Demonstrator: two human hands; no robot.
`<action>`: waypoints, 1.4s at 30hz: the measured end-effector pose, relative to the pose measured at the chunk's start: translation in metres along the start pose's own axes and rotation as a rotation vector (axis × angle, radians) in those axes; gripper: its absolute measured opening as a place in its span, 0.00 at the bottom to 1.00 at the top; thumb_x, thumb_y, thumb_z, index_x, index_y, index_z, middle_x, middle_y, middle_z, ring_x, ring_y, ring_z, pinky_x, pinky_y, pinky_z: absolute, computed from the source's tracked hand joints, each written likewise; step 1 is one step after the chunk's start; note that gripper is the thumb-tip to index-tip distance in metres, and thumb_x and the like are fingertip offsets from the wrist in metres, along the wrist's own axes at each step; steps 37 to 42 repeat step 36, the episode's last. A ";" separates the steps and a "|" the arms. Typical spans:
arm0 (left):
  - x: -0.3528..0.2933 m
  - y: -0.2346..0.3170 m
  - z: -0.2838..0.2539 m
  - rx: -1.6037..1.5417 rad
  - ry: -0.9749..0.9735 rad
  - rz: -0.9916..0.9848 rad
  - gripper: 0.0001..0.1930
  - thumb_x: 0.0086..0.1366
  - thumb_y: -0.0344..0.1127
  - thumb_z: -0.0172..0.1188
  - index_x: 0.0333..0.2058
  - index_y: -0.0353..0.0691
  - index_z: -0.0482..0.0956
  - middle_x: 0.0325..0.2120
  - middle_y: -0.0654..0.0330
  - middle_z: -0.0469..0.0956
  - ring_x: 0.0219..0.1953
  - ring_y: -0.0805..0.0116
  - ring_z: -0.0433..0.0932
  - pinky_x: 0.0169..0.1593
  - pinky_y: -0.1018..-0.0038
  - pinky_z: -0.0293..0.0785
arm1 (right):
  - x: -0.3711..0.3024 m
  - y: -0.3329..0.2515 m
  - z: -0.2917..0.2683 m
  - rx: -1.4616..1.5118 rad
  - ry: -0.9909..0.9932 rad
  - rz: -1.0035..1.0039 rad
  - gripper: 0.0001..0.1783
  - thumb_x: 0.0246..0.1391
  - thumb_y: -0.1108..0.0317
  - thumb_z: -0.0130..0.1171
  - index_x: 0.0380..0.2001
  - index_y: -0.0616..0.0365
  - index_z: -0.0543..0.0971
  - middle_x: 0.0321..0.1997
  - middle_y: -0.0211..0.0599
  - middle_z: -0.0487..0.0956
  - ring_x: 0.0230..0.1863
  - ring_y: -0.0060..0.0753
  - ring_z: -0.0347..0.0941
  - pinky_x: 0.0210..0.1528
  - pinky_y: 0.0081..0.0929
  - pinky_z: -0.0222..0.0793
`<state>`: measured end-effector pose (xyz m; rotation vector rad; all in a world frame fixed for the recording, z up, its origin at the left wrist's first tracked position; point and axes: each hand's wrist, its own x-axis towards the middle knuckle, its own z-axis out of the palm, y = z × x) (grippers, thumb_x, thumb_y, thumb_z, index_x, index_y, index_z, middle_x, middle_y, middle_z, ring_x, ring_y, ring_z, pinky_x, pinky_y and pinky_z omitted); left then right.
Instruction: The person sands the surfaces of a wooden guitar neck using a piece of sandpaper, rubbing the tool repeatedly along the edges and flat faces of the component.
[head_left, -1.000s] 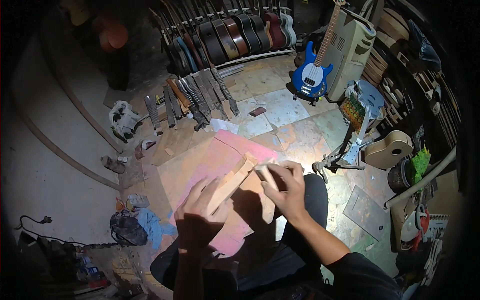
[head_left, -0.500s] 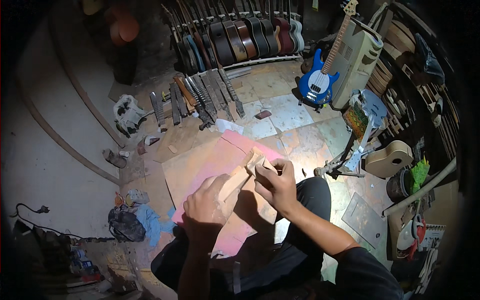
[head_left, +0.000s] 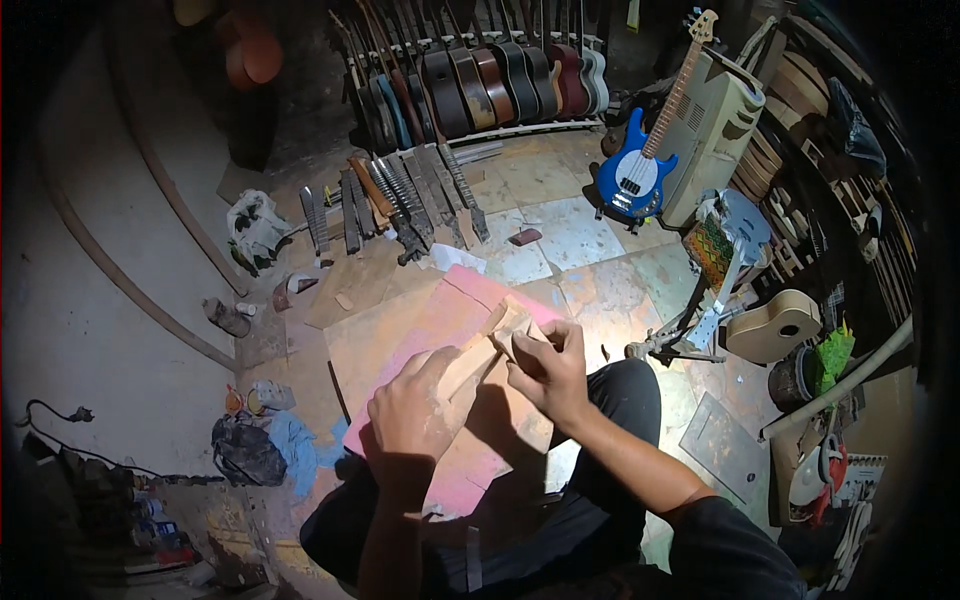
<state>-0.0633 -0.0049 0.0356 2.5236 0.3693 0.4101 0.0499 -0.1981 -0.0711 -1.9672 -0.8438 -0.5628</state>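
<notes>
A pale wooden guitar neck (head_left: 468, 368) lies slantwise over a pink board (head_left: 425, 312), its blocky heel end (head_left: 508, 318) pointing away from me. My left hand (head_left: 415, 405) is closed around its nearer part, fingers wrapped over the wood. At the heel, my right hand (head_left: 550, 370) is closed in a pinch, thumb and fingertips pressed against the side. Whatever small thing those fingers hold is hidden. Dust whitens the left hand's skin. The board rests across my lap, with shadows of the hands falling on it.
Several guitar necks (head_left: 400, 195) lie on the floor ahead, before a rack of guitars (head_left: 490, 90). A blue bass guitar (head_left: 637, 165) stands at the far right. Nearer on the right are a guitar body (head_left: 775, 323) and a flat grey panel (head_left: 722, 445). Bags and cloth (head_left: 292, 445) lie left.
The right hand has shifted very slightly at the heel, still pinched. My left hand keeps its hold on the guitar neck. The whole view has tilted a little.
</notes>
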 end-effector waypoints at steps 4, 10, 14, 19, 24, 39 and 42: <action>0.001 -0.004 0.001 0.012 0.036 0.030 0.19 0.61 0.46 0.74 0.49 0.49 0.88 0.46 0.54 0.88 0.45 0.46 0.87 0.49 0.58 0.83 | 0.024 0.011 0.013 -0.001 0.163 0.096 0.26 0.45 0.68 0.81 0.51 0.51 0.87 0.48 0.47 0.75 0.50 0.48 0.74 0.52 0.41 0.74; -0.001 -0.003 -0.001 -0.021 0.037 0.036 0.19 0.60 0.46 0.74 0.49 0.48 0.88 0.46 0.54 0.88 0.45 0.46 0.87 0.49 0.58 0.83 | 0.016 0.010 0.006 0.017 0.025 0.097 0.28 0.44 0.68 0.81 0.51 0.55 0.86 0.51 0.49 0.74 0.51 0.49 0.74 0.53 0.40 0.74; 0.000 0.006 0.003 -0.027 0.019 0.006 0.19 0.61 0.46 0.74 0.49 0.48 0.88 0.46 0.54 0.88 0.46 0.45 0.87 0.49 0.58 0.83 | -0.003 -0.008 0.013 -0.018 0.109 0.102 0.25 0.47 0.68 0.80 0.51 0.55 0.86 0.50 0.50 0.75 0.51 0.49 0.74 0.54 0.40 0.74; -0.009 0.013 -0.002 -0.036 -0.008 0.005 0.19 0.61 0.47 0.74 0.49 0.49 0.88 0.46 0.55 0.88 0.46 0.45 0.87 0.49 0.57 0.83 | 0.048 0.007 -0.008 0.029 0.067 0.308 0.25 0.49 0.66 0.79 0.52 0.58 0.86 0.47 0.49 0.76 0.49 0.48 0.74 0.52 0.37 0.73; -0.011 0.013 0.000 -0.029 -0.005 0.007 0.19 0.61 0.47 0.75 0.49 0.49 0.88 0.46 0.56 0.88 0.46 0.45 0.87 0.49 0.57 0.83 | 0.034 -0.021 -0.045 -0.087 -0.241 0.150 0.30 0.44 0.67 0.80 0.55 0.51 0.87 0.47 0.48 0.76 0.49 0.50 0.75 0.51 0.42 0.76; -0.010 0.017 0.007 -0.031 -0.043 0.089 0.22 0.57 0.46 0.77 0.50 0.49 0.88 0.49 0.56 0.88 0.46 0.47 0.88 0.50 0.57 0.84 | 0.084 0.084 -0.028 0.217 -0.465 0.721 0.24 0.53 0.53 0.78 0.49 0.54 0.90 0.63 0.55 0.82 0.59 0.49 0.83 0.57 0.38 0.80; -0.010 0.017 0.007 -0.031 -0.043 0.089 0.22 0.57 0.46 0.77 0.50 0.49 0.88 0.49 0.56 0.88 0.46 0.47 0.88 0.50 0.57 0.84 | 0.084 0.084 -0.028 0.217 -0.465 0.721 0.24 0.53 0.53 0.78 0.49 0.54 0.90 0.63 0.55 0.82 0.59 0.49 0.83 0.57 0.38 0.80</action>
